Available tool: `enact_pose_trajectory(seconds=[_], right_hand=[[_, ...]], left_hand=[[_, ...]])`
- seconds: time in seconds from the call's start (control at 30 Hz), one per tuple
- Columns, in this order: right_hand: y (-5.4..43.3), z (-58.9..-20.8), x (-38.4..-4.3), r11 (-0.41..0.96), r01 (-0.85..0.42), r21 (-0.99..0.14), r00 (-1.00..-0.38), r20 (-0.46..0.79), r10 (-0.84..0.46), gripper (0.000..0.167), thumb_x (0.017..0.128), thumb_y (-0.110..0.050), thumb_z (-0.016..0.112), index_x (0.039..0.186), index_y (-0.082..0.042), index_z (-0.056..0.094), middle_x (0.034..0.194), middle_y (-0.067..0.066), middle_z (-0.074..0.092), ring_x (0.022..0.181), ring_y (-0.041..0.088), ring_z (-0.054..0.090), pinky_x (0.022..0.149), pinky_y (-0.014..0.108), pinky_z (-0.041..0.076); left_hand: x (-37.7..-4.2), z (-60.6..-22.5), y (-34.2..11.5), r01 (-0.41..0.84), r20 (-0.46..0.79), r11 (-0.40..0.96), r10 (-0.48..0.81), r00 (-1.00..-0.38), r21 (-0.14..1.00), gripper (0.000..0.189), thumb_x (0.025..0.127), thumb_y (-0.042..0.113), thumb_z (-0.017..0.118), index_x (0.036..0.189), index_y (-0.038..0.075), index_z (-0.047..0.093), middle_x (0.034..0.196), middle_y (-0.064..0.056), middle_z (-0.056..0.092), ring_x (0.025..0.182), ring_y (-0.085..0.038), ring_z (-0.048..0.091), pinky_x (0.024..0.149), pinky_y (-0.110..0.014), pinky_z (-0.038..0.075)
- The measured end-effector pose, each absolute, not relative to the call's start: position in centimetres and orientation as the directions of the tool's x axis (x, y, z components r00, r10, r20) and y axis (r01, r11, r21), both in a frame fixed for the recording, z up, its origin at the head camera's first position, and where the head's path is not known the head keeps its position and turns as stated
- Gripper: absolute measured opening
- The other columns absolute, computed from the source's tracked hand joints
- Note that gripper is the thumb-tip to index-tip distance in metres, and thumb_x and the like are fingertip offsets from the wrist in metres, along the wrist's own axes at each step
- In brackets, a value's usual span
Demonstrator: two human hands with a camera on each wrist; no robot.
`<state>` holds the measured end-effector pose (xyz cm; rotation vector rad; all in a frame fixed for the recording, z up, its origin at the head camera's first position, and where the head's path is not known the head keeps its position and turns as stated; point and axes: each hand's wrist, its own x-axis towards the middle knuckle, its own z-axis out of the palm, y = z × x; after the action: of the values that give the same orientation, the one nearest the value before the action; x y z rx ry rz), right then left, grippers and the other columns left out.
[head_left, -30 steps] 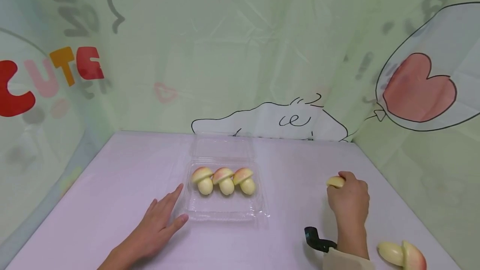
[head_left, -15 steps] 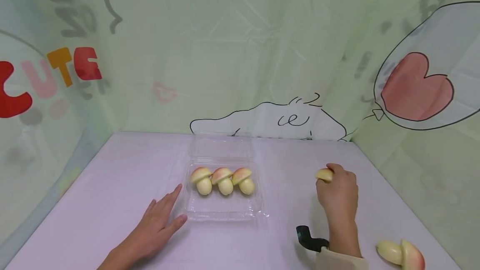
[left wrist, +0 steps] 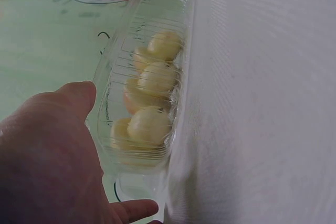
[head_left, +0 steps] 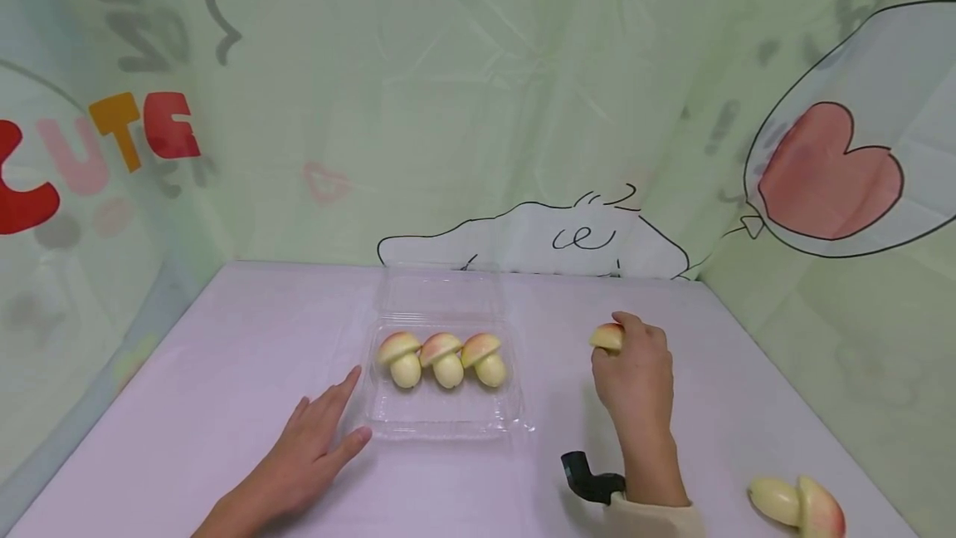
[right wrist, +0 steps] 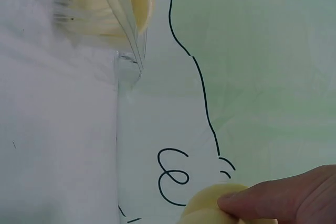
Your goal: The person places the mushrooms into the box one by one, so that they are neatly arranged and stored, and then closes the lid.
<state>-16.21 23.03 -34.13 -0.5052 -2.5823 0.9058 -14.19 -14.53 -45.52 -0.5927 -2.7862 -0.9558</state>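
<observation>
A clear plastic clamshell box [head_left: 448,415] lies with its lid [head_left: 441,293] folded back. Inside it, three mushroom-shaped pieces [head_left: 447,369] with pinkish caps and pale stems form a row. My left hand [head_left: 309,448] is at the box's left side, fingers and thumb spread and straight, holding nothing; in the left wrist view its thumb is right at the box wall. To the right of the box, my right hand [head_left: 638,376] pinches another mushroom-shaped piece [head_left: 607,338], its cap showing beyond the fingers and the rest hidden by the hand.
One more mushroom-shaped piece [head_left: 799,505] lies at the front right of the pale table [head_left: 261,339]. A black curved bracket [head_left: 590,480] sits at the right wrist beside the sleeve. Printed green curtains [head_left: 448,106] stand behind and on both sides.
My right hand has moved left and slightly away from me, carrying the mushroom-shaped piece nearer the box. The left hand and the row in the box keep their places.
</observation>
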Motion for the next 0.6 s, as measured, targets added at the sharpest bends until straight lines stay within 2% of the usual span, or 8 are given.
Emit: enact_pose_trajectory(seconds=[0.27,0.6], right_hand=[[21.3,-34.0,-16.4,0.75,0.14,-0.646,-0.889,0.251,0.382,0.055,0.093,-0.003,0.059,0.147,0.002,0.048,0.14,0.037,0.045,0.118,0.054,0.05,0.091,0.064,0.048],[18.7,-34.0,-16.5,0.756,0.065,-0.651,-0.899,0.29,0.327,0.053,0.092,-0.002,0.062,0.144,-0.001,0.054,0.141,0.033,0.049,0.12,0.052,0.052,0.093,0.062,0.049]], left_hand=[[-14.1,-45.8,-14.7,0.412,0.266,0.719,0.315,-0.911,0.559,0.072,0.105,0.043,0.057,0.166,0.021,0.026,0.158,-0.016,0.048,0.146,-0.043,0.045,0.117,-0.071,0.021],[-14.4,-45.9,-14.6,0.422,0.274,0.727,0.322,-0.906,0.542,0.071,0.105,0.044,0.056,0.166,0.023,0.025,0.157,-0.014,0.049,0.146,-0.041,0.045,0.116,-0.072,0.023]])
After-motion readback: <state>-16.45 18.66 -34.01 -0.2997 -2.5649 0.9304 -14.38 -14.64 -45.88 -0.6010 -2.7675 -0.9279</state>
